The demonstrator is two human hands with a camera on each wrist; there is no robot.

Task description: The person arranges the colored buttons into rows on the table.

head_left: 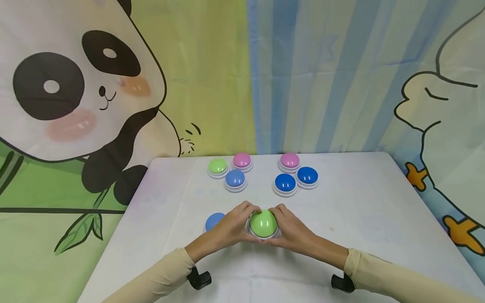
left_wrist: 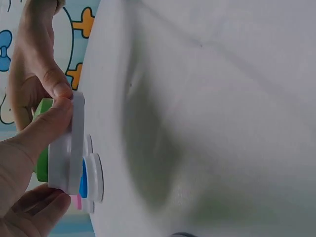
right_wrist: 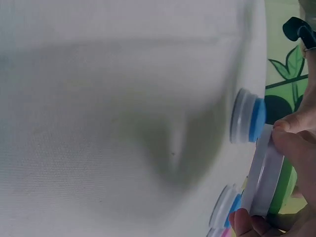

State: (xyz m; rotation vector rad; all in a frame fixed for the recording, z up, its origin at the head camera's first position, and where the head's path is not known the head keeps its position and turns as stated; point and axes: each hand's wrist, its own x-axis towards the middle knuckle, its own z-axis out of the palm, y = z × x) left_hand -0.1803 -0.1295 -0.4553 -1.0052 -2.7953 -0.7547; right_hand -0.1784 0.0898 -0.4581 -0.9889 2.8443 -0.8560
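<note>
Both hands hold one green push button [head_left: 263, 223] with a white base, raised above the white table. My left hand [head_left: 238, 224] grips its left side, thumb at the near edge and fingers at the far edge. On the opposite side my right hand [head_left: 292, 227] grips it the same way, the two thumbs meeting at the near edge. In the left wrist view the button's white base [left_wrist: 69, 148] faces the table. A light blue button [head_left: 214, 220] sits on the table just beyond my left wrist, partly hidden by it.
At the table's back left stand a green button [head_left: 217, 166], a pink button [head_left: 241, 160] and a light blue button [head_left: 235, 179]. Right of them are another pink button [head_left: 289, 160] and two dark blue buttons [head_left: 285, 183]. A printed cloth [head_left: 212, 75] hangs behind the table [head_left: 363, 198].
</note>
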